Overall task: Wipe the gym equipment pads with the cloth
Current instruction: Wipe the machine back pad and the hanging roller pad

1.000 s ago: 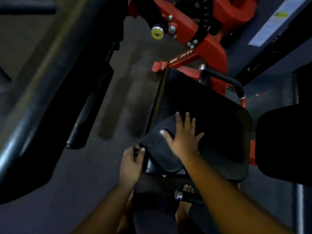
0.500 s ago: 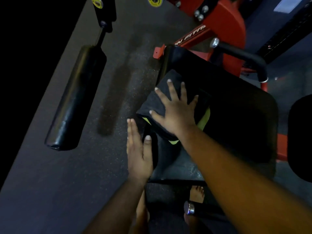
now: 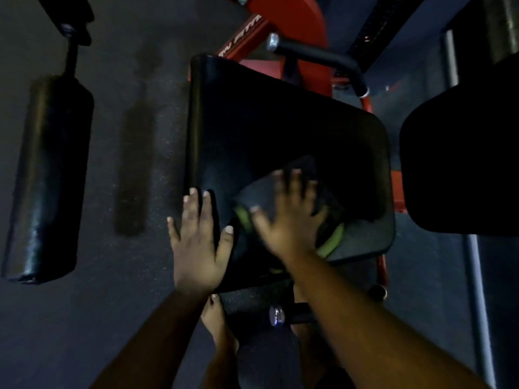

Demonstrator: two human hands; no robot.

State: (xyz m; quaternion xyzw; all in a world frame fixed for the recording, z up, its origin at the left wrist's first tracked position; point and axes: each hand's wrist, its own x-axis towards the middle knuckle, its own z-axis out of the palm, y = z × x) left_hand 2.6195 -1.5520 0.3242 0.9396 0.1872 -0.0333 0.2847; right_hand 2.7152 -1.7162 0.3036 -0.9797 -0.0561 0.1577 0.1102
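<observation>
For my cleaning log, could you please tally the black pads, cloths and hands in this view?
Flat black pads: 2, the seat pad and another pad at the right edge
Roller pads: 1
Cloths: 1
Hands: 2, left hand and right hand
Total: 6

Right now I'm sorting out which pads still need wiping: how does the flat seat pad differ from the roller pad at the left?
The seat pad is broad and flat; the roller pad is a long cylinder. The seat pad has the cloth on it under the right hand, with the left hand at its near edge; nothing touches the roller pad. The seat pad sits on the red frame; the roller pad is mounted on a dark rod. Both are black and shiny.
</observation>
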